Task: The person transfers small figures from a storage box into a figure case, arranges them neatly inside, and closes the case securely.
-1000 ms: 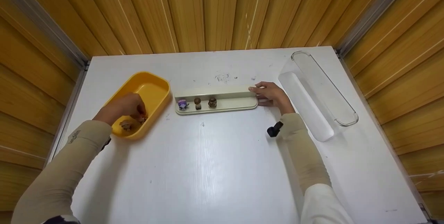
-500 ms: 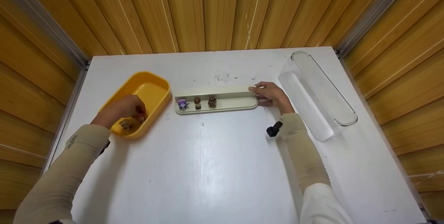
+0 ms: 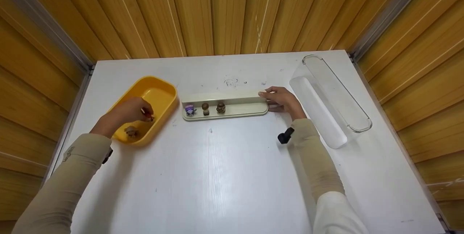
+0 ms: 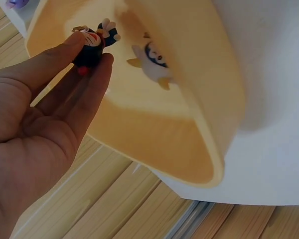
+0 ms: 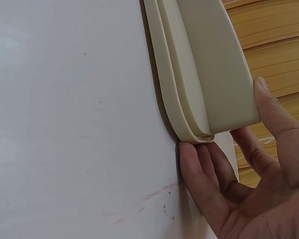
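My left hand (image 3: 128,112) is inside the yellow tub (image 3: 165,109). Between thumb and fingers it pinches a small dark figurine (image 4: 92,47) with red and white parts. A penguin-like figurine (image 4: 154,62) lies in the tub beside it; the head view shows it as a brownish figurine (image 3: 131,131). My right hand (image 3: 284,100) grips the right end of a long cream stepped display base (image 3: 243,109), thumb on the raised step and fingers at the end. On the base's left half stand a purple figurine (image 3: 190,110), a brown-haired figurine (image 3: 205,109) and a brown figurine (image 3: 220,108).
A long clear cover (image 3: 326,100) with a white inner face lies slanted at the right of the white table (image 3: 217,176). Wood-patterned walls (image 3: 228,13) rise behind the table and at its sides.
My left hand has lifted slightly in the tub, and a red bit of the pinched figurine now shows. The right hand and the base stay put; the head view has shifted a little.
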The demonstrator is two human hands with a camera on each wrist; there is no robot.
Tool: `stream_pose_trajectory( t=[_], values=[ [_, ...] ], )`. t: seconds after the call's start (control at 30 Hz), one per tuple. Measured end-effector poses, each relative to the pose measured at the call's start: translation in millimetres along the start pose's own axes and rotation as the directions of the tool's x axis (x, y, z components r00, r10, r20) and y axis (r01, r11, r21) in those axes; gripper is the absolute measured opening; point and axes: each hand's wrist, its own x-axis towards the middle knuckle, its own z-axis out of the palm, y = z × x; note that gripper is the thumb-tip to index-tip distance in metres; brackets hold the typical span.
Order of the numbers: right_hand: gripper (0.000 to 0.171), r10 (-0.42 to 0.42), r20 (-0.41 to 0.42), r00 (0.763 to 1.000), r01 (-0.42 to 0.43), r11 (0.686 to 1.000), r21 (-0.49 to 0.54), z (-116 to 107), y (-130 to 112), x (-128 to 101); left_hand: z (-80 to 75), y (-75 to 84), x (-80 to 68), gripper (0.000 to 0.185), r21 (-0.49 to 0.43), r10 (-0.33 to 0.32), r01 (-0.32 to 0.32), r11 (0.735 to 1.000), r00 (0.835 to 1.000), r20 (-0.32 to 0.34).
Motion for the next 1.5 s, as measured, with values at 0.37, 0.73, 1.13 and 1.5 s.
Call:
stream_pose_trajectory(
  t=[0.37, 0.73, 1.13, 1.5],
  values=[
    [0.06, 0.028, -0.015, 1.0, -0.028, 1.0, 0.008, 0, 1, 1, -6.2, 51.3, -4.0, 0.026, -0.07, -0.028, 0.017, 0.997, 0.986, -0.163],
    [0.059, 0.04, -0.013, 0.999, -0.04, 0.999, 0.017, 2, 0, 3, 7.1, 66.0, 6.8, 0.027, -0.109, 0.034, -0.055, 0.993, 0.982, -0.184],
    [0.059, 0.015, -0.01, 1.0, -0.014, 1.0, 0.021, -2, 2, 3, 24.1, 93.2, 26.9, 0.024, -0.112, 0.138, -0.183, 0.977, 0.936, -0.325],
    [0.057, 0.022, -0.012, 1.0, -0.021, 0.999, 0.029, -1, 1, 2, 31.6, 115.4, 38.5, 0.024, -0.054, 0.19, -0.219, 0.974, 0.925, -0.329]
  ],
)
